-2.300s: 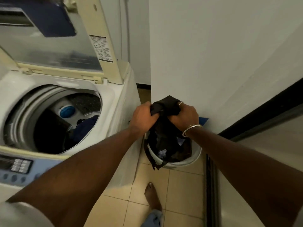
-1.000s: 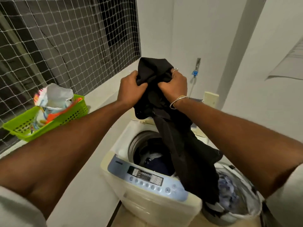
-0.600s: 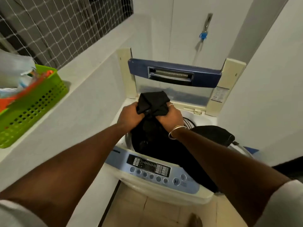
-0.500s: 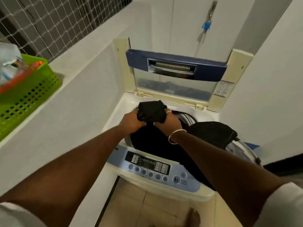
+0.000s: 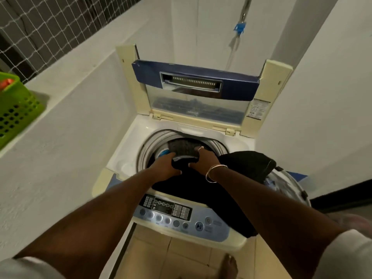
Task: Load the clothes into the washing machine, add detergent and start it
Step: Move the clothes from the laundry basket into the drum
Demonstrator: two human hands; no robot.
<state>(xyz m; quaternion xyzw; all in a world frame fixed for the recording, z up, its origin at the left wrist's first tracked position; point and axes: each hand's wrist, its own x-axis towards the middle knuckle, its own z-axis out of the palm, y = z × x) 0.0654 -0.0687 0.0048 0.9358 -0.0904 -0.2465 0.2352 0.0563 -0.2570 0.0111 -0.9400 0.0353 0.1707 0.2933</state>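
Garment [image 5: 203,190] gripped between both hands [image 5: 186,165]

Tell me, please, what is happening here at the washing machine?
A person is loading laundry. Both hands, the left hand and the right hand, have a grip on a black cloth garment and push it into the drum of the cream top-loading washing machine, whose lid stands open. Part of the garment trails over the front rim and the blue control panel.
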